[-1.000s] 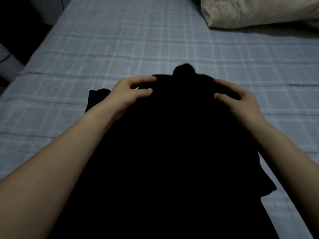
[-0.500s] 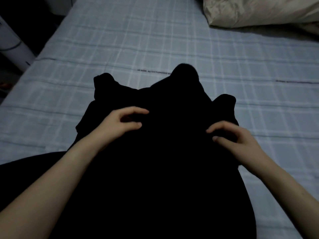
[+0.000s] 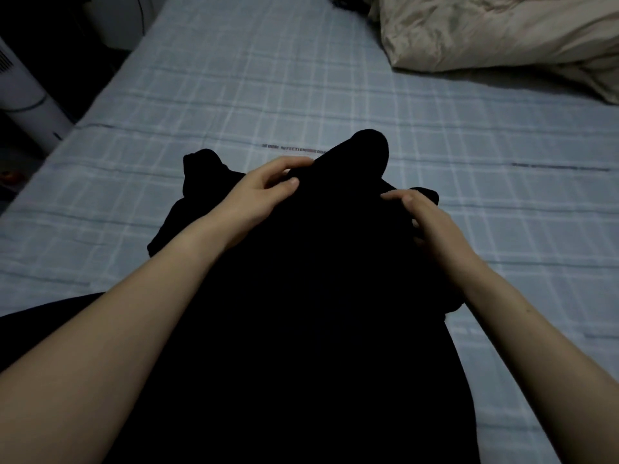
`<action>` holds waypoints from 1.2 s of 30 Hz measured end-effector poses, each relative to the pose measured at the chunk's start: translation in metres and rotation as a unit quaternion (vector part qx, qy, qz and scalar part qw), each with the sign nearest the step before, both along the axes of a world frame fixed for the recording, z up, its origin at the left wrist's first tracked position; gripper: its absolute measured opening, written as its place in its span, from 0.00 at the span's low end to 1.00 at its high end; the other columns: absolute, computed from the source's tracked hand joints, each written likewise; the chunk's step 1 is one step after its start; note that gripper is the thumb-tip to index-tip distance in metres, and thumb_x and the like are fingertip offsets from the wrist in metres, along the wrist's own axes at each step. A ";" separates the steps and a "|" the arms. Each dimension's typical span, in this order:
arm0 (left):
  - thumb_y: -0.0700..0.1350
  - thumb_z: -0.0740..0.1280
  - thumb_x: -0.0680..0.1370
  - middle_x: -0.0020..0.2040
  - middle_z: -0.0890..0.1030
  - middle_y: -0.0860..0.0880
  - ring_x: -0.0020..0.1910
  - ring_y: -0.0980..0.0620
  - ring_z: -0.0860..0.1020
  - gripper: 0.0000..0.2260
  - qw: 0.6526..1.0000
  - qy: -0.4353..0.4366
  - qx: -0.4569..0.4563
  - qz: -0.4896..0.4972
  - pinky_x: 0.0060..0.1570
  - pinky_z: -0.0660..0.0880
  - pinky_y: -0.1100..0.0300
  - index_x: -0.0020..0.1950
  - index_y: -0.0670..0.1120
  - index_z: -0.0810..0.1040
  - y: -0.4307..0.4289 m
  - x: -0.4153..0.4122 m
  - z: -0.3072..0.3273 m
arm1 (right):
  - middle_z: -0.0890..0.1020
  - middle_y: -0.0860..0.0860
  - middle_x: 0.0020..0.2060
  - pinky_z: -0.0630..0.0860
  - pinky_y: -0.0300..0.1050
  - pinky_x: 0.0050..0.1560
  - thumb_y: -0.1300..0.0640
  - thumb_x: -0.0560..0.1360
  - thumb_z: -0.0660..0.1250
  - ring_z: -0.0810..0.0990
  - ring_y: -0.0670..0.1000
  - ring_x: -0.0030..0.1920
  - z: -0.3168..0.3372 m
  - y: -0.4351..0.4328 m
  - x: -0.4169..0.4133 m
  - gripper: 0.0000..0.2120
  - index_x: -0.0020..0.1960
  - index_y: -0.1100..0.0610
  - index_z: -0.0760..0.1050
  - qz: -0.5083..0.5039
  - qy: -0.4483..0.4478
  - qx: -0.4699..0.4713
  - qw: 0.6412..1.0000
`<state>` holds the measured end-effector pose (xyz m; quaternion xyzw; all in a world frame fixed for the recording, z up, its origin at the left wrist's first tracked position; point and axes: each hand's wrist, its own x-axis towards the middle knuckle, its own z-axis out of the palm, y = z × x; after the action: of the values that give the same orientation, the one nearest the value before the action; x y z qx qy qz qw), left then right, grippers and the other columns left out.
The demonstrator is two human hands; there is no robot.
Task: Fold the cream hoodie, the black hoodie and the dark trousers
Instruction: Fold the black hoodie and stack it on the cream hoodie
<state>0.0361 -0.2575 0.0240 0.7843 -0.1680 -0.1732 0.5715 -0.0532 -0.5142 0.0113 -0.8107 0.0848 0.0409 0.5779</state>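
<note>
Your left hand (image 3: 258, 199) and right hand (image 3: 425, 219) both work the far end of the black hoodie (image 3: 318, 279), which lies spread on the bed straight ahead of you and runs back toward your body, out of the bottom of the view. The cloth is so dark that its seams and folds cannot be made out.

Your left hand has its fingers curled, with the thumb and fingertips pinching a ridge of fabric just left of a rounded lump (image 3: 368, 145) that marks the garment's farthest point. Your right hand sits on the right side of the garment, just short of a smaller bump at its edge, thumb on top and fingers bent into the cloth, gripping it. The two hands are apart, with bare black fabric between them. A third bump of cloth (image 3: 201, 165) sticks up to the left of your left hand, clear of it.

The hoodie rests on a pale blue checked sheet (image 3: 268, 95), which carries a short line of print (image 3: 291, 149) just beyond your left fingertips, too blurred to read. A crumpled cream pillow (image 3: 485, 31) lies at the far right corner, well apart from the garment. A white appliance (image 3: 30, 105) stands beside the bed on the left.
</note>
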 end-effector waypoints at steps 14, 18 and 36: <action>0.45 0.64 0.81 0.58 0.82 0.46 0.56 0.54 0.81 0.14 0.997 -0.002 -0.057 0.059 0.56 0.75 0.65 0.67 0.50 0.77 0.004 -0.036 0.023 | 0.80 0.53 0.55 0.74 0.45 0.51 0.53 0.77 0.70 0.79 0.49 0.47 0.027 0.003 -0.014 0.16 0.63 0.39 0.78 -0.042 -0.057 0.091 0.993; 0.44 0.67 0.79 0.57 0.82 0.51 0.57 0.57 0.80 0.14 0.998 -0.010 -0.026 0.055 0.60 0.74 0.65 0.65 0.50 0.78 0.004 -0.048 0.026 | 0.85 0.46 0.54 0.79 0.38 0.49 0.56 0.75 0.72 0.84 0.46 0.51 0.029 0.009 -0.033 0.15 0.58 0.42 0.80 -0.041 -0.065 0.086 0.993; 0.44 0.61 0.79 0.60 0.80 0.54 0.63 0.57 0.75 0.13 0.973 -0.171 0.143 0.053 0.66 0.66 0.65 0.60 0.51 0.80 0.055 -0.145 0.006 | 0.80 0.47 0.61 0.69 0.42 0.67 0.60 0.79 0.59 0.76 0.47 0.65 0.014 0.040 -0.128 0.14 0.61 0.54 0.78 -0.031 -0.114 -0.054 0.992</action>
<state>-0.1084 -0.2021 0.0303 0.8837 -0.1947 -0.0285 0.4247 -0.1809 -0.4738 0.0250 -0.8370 0.0455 -0.0738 0.5402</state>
